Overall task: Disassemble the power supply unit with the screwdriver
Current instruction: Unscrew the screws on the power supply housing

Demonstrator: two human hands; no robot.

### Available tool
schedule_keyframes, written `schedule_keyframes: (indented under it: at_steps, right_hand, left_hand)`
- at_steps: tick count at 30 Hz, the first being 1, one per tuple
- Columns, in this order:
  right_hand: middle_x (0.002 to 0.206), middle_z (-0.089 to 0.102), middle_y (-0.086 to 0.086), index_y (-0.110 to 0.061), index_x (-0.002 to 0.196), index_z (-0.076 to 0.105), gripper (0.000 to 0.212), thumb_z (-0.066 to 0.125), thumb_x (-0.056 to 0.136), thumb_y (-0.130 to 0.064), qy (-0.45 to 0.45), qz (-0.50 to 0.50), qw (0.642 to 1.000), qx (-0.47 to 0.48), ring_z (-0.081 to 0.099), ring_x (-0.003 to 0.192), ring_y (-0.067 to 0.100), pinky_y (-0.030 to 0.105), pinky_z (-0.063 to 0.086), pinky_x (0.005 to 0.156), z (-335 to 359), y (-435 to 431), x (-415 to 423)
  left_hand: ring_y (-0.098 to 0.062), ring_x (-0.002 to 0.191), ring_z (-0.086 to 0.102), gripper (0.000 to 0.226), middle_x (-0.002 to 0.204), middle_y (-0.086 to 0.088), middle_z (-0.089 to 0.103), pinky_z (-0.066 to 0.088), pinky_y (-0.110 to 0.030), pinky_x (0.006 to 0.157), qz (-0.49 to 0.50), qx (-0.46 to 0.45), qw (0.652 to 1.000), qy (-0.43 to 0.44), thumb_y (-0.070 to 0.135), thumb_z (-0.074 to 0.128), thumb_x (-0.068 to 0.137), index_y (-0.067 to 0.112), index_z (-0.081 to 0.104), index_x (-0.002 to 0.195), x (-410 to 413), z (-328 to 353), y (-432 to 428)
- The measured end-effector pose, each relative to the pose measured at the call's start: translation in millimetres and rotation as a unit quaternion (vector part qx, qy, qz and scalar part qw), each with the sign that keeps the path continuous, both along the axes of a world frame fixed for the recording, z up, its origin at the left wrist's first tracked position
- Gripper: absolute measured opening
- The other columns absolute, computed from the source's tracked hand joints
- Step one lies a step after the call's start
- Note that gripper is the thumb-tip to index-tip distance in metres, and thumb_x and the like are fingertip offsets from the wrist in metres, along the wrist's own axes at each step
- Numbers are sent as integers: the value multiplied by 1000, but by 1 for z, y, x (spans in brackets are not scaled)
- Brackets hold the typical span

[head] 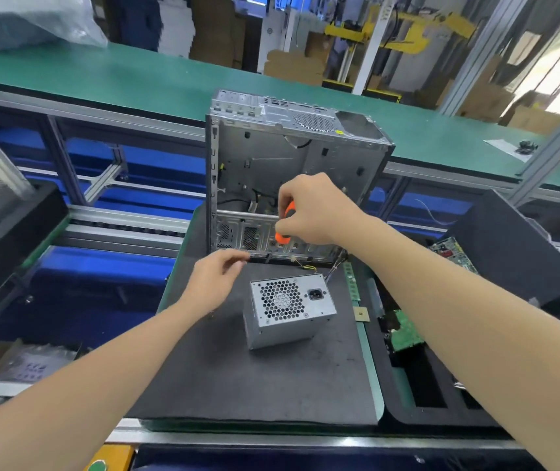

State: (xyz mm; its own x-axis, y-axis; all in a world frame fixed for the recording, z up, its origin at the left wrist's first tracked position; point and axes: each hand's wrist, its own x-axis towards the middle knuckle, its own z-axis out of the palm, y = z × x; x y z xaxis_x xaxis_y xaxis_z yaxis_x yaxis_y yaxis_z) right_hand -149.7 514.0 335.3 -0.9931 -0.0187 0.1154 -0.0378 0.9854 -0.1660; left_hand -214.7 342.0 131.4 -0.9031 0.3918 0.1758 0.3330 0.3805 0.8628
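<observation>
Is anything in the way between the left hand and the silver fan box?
Nothing visible. Only bare dark mat lies between the left hand and the power supply unit beside it.

The orange-handled screwdriver (283, 237) shows only two orange patches; the rest of its handle and its whole shaft are hidden inside the curled right hand (309, 212). Near the far edge of the dark grey foam mat (271, 379), the left hand (215, 280) has blurred fingertips, so whether they pinch anything cannot be told.
</observation>
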Motion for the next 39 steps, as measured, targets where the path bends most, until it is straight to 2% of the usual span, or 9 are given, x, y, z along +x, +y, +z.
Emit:
schedule_keyframes:
  at_steps: [3,5,7,9,11,17,22,30,39]
  right_hand:
    - [79,65,-2,-17,75,70,11,78,71,-23,-10,-17,1000,12,60,72,17,27,45,54,13,17,11]
    - [77,66,0,-16,74,69,10,76,73,-23,-22,-19,999,18,59,69,17,25,42,51,17,27,18]
    - [77,67,2,-13,78,71,12,76,74,-24,-31,-20,999,15,59,68,18,25,41,51,17,37,24]
    - [76,67,2,-12,80,73,14,76,74,-24,-34,-20,999,4,58,66,17,24,39,49,15,46,28]
    - [78,68,2,-13,81,74,14,76,75,-25,-28,-16,999,-9,59,68,18,24,40,50,11,53,31]
    - [75,67,-1,-14,77,73,11,77,74,-24,-19,0,999,-40,57,66,12,24,38,50,3,58,30]
    - [71,66,-2,-14,78,72,10,77,74,-22,-26,-3,999,-46,55,59,10,22,37,48,-2,58,28]
    - [80,69,0,-15,80,72,10,77,76,-23,-37,-6,998,-46,58,62,12,22,38,47,-1,61,25]
    - [75,60,-4,-15,78,65,15,76,77,-26,-26,16,1000,-6,59,70,16,25,40,52,-7,56,25]
  left_hand:
    - [11,100,68,39,115,23,75,47,-4,87,-142,5,990,-11,5,51,108,35,72,122,7,29,40]
    - [4,86,70,42,116,25,74,54,-16,77,-192,-50,980,-4,7,46,110,38,72,121,12,35,58]
    - [0,101,71,46,111,23,76,56,-29,94,-210,-74,975,-11,1,41,109,32,71,123,18,35,70]
    - [4,108,68,49,106,19,76,51,-27,105,-198,-82,977,-18,-6,38,107,27,71,123,22,30,74]
    - [4,107,68,50,106,16,75,51,-27,107,-166,-97,981,-9,-9,38,105,26,71,123,24,27,75]
    - [-6,109,67,51,104,9,73,50,-24,101,-133,-100,986,6,-12,41,101,24,71,122,27,27,78]
    - [-4,101,69,52,98,7,74,49,-17,88,-133,-86,987,6,-13,42,99,25,70,118,28,26,76]
    - [-9,104,70,52,102,5,74,52,-24,93,-124,-96,988,4,-12,43,101,26,71,120,27,22,77]
    - [0,98,71,45,96,15,76,56,-24,97,-143,-56,988,-10,-6,53,97,30,75,112,27,20,76]
